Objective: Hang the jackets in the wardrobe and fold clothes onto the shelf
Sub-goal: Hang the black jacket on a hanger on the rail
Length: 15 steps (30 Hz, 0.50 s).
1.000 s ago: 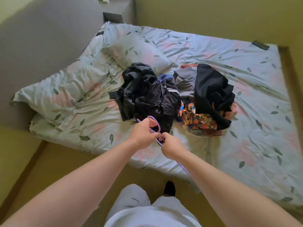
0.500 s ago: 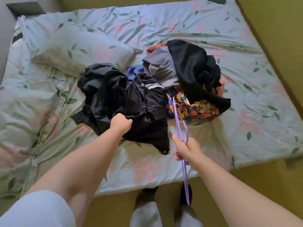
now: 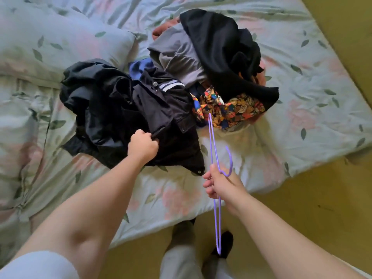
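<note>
A crumpled black jacket (image 3: 124, 109) with white-striped trim lies on the bed. My left hand (image 3: 143, 144) is closed on a fold of its near edge. My right hand (image 3: 222, 183) grips a thin purple hanger (image 3: 213, 141) near its hook, holding it edge-on just right of the jacket. Behind the jacket sits a heap of clothes: a grey garment (image 3: 179, 57), a black garment (image 3: 225, 51) and a colourful patterned piece (image 3: 229, 111).
The bed (image 3: 302, 81) has a pale leaf-print sheet, with a pillow (image 3: 56, 41) at the left. Yellow floor (image 3: 322, 198) runs along the bed's near and right sides. My legs and dark socks (image 3: 223, 242) stand at the bed's edge.
Both hands held the hanger a second ago. My left hand let go, reached to the black jacket and closed on it. The view has moved closer to the clothes.
</note>
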Available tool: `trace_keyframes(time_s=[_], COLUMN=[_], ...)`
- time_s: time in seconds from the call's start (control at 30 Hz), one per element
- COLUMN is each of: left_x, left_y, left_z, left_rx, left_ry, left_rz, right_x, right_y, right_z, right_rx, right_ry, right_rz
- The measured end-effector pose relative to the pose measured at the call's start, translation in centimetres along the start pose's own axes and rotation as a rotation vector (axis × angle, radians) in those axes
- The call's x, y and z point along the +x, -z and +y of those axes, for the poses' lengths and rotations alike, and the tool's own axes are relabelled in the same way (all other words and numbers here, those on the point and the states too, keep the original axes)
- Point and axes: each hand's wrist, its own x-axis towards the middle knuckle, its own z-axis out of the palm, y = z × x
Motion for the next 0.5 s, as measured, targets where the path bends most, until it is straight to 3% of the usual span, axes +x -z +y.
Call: trace_keyframes(time_s=[0.2,0.3,0.37,0.5], left_x=[-14.8,-19.9,-22.7,-28.1], left_y=[4.0,6.3,8.5,12.8], left_z=[9.7,12.7,14.6,17.7], left_rx=[-0.231,-0.517,-0.641,-0.898], left_ry=[-0.382,-0.386,-0.402,-0.480], left_rz=[-0.141,-0.204,-0.189,-0.220], right_x=[-4.4,-7.4,-8.3,-10.6], right_y=[1.9,2.9,3.2,4.2], right_z=[-1.8,-2.4,-2.3,-3.6], right_rx=[-0.178,-0.230,-0.332,-0.180], right_ry=[0.239,0.309,0.345,0.677], right_rz=[-0.034,-0.030,0.089,0.196])
